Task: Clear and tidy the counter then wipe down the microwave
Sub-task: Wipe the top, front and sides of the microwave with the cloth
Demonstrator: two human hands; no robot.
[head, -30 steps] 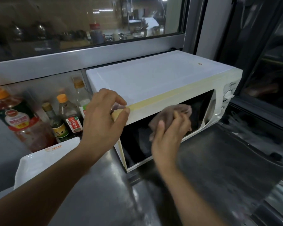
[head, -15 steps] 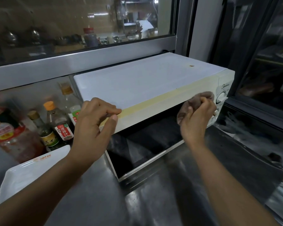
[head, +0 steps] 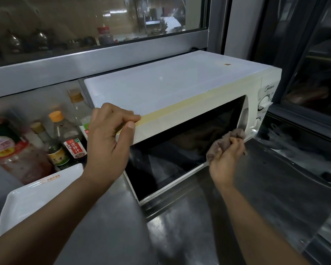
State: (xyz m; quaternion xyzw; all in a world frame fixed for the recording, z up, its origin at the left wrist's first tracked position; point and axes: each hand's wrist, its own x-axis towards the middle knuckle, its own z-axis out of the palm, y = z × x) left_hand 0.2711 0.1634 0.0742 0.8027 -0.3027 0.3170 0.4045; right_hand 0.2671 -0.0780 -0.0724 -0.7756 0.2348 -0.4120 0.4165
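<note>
On the steel worktop (head: 111, 236) in front of you stands the white microwave (head: 170, 87), its dark glass door facing you and a yellowed strip running along the top front edge. Your left hand (head: 107, 142) holds the upper left front corner of it, fingers curled over the top and thumb pressed against the front face, so that grip is closed around the corner. Your right hand (head: 225, 159) pinches a bunched brownish cloth (head: 227, 140) between curled fingers and thumb, and the cloth touches the lower right part of the door, just beside the door handle (head: 243, 119). On the control panel at the right end you can read "Midea" (head: 269, 87) above two round dials (head: 264, 101). To the left of the microwave, against the back wall, stand several sauce bottles: one with an orange cap (head: 65, 134) bears a red label with Chinese characters, a darker one (head: 50, 146) beside it carries a yellow-green label, and a large blurred bottle (head: 10, 150) shows a red and white label you cannot read. A white rectangular tray (head: 36, 196) sits in front of the bottles, with small orange print on its rim too small to make out.
</note>
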